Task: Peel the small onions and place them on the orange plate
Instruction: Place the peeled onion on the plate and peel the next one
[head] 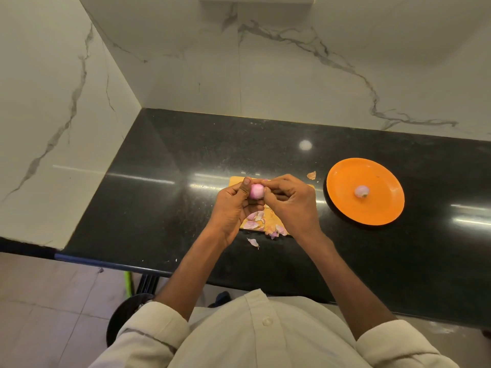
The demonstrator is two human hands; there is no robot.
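My left hand (233, 205) grips a small pink onion (256, 192) above a yellow cutting board (236, 181). My right hand (288, 200) pinches the onion's right side with its fingertips. An orange plate (345, 179) lies to the right on the black counter. One peeled onion (361, 192) rests near the plate's middle. Pink and tan onion skins (256, 220) lie on the board's near end, partly hidden under my hands.
One loose skin (253, 243) lies on the counter (159, 208) in front of the board, another (312, 175) between board and plate. White marble walls close the back and left. The counter's front edge runs just before my body. A dark stool (125, 317) stands below left.
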